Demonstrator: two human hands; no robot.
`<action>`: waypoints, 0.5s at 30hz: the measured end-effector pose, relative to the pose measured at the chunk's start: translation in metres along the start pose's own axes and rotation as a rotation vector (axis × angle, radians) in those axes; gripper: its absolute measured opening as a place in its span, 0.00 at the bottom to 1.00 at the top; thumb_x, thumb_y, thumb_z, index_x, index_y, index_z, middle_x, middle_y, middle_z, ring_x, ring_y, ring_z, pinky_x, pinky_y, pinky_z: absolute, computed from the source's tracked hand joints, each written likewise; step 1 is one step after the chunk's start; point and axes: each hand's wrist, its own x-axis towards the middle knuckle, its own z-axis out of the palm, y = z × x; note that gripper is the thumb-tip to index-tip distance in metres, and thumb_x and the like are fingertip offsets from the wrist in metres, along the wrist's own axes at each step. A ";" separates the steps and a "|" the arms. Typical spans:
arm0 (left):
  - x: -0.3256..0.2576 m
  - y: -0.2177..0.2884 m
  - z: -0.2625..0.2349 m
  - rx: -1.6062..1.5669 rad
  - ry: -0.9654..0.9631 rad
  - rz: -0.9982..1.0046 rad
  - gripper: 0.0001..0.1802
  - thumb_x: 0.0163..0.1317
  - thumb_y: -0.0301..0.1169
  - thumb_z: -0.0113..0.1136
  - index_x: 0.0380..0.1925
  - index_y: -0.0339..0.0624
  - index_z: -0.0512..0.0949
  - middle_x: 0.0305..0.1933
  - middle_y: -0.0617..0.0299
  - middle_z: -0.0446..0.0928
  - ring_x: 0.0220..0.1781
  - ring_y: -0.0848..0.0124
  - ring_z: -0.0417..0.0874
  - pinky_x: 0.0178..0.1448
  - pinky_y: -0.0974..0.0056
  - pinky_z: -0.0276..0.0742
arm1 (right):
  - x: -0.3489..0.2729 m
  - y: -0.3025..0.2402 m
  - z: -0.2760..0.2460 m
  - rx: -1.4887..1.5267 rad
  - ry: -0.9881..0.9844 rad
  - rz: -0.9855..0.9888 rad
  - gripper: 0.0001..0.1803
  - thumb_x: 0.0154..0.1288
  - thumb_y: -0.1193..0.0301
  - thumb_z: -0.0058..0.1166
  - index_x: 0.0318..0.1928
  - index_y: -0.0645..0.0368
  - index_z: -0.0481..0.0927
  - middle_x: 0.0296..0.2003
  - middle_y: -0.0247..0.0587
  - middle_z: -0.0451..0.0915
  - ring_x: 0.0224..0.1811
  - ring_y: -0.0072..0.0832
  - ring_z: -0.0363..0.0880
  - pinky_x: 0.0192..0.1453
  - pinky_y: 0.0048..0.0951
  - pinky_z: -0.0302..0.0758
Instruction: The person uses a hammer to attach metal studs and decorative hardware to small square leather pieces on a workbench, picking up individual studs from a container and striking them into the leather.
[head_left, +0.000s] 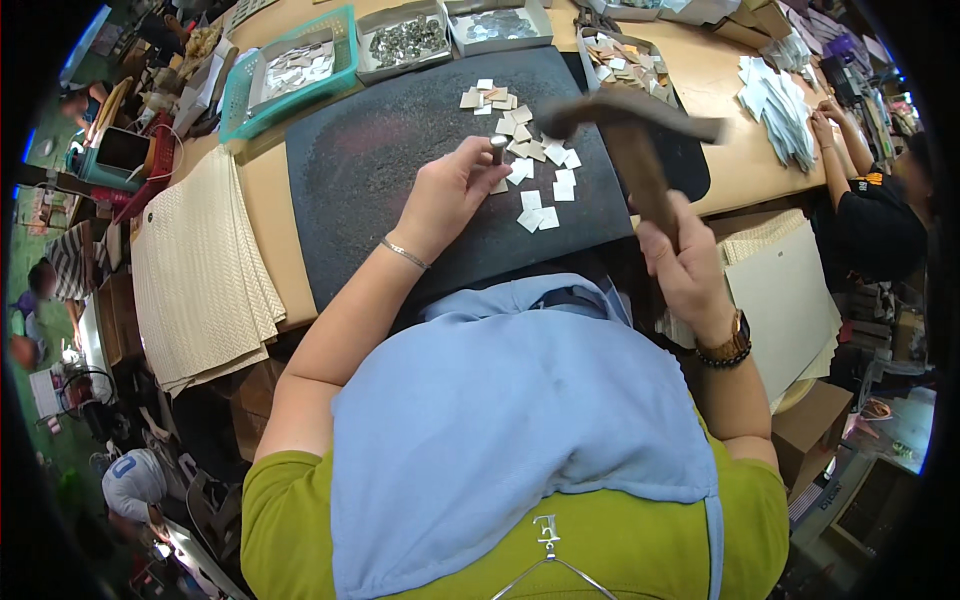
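My right hand (690, 268) grips the wooden handle of a hammer (642, 172), raised over the right side of the dark mat. The hammer's metal head is smeared by motion. My left hand (447, 195) pinches a short metal punch (499, 146), its round shiny top pointing up. The punch's lower end is hidden behind my fingers. Small whitish square pieces (548, 218) lie scattered on the black mat (350, 200), just right of my left hand. The hammer head is apart from the punch, up and to its right.
A teal basket (232, 118) of pale pieces stands at the far left, beside trays of metal parts (404, 42) and discs (500, 26). A box of square pieces (625, 60) is far right. Woven sheets (200, 270) overhang the table's left edge. Another person (880, 225) works at right.
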 end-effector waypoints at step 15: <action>0.003 0.002 0.008 -0.096 0.112 0.038 0.12 0.75 0.32 0.67 0.50 0.40 0.77 0.41 0.61 0.86 0.40 0.77 0.88 0.43 0.68 0.83 | 0.007 0.007 0.009 0.182 -0.017 0.148 0.16 0.83 0.63 0.54 0.58 0.63 0.76 0.26 0.28 0.73 0.24 0.15 0.69 0.29 0.24 0.69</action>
